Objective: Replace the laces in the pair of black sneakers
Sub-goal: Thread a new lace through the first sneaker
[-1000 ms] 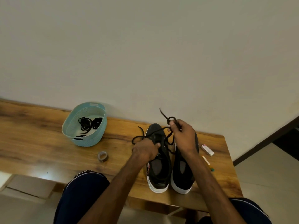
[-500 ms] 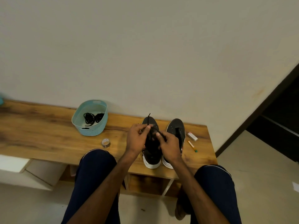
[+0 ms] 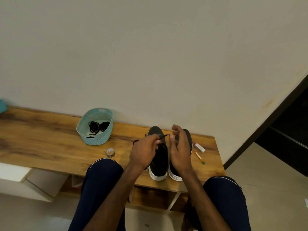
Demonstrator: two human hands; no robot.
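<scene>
Black sneakers [image 3: 159, 161] at bench [image 3: 50, 147] edge

The sneakers [image 3: 160, 161] are black with white soles [image 3: 158, 177], the basket [image 3: 95, 141] pale blue, the bench [image 3: 50, 147] brown wood-grain.

no text, label or number can be read; the small white box [image 3: 199, 147] shows only a blurred red mark.

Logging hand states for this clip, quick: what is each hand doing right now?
Left hand: pinching the black lace above a sneaker.
Right hand: open, fingers relaxed, holding nothing.
</scene>
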